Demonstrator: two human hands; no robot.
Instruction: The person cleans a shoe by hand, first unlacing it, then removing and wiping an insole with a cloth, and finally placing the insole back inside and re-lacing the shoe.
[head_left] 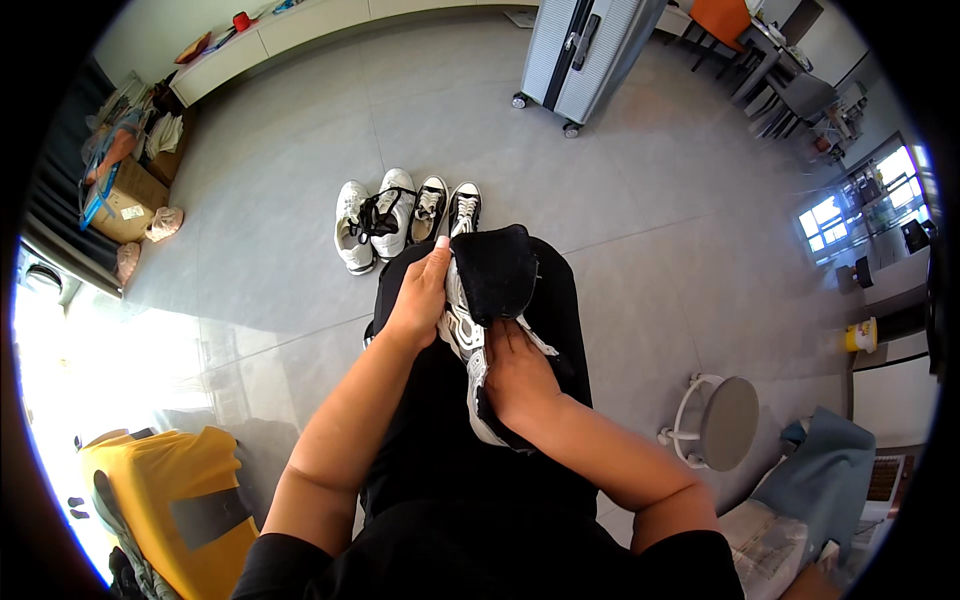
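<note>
At mid-frame, the left grip point(420, 302) holds a white-and-grey shoe point(476, 385), black flap point(495, 272) raised, the right grip point(524, 382) inside, spread unclear.

This looks like a home's living area: a long, low white cabinet point(320, 20) lines the wall, a silver hard-shell suitcase point(566, 60) stands on large grey floor tiles point(270, 170), two pairs of sneakers point(400, 215) sit together, and an orange chair point(718, 22) stands near a table point(772, 52).
</note>
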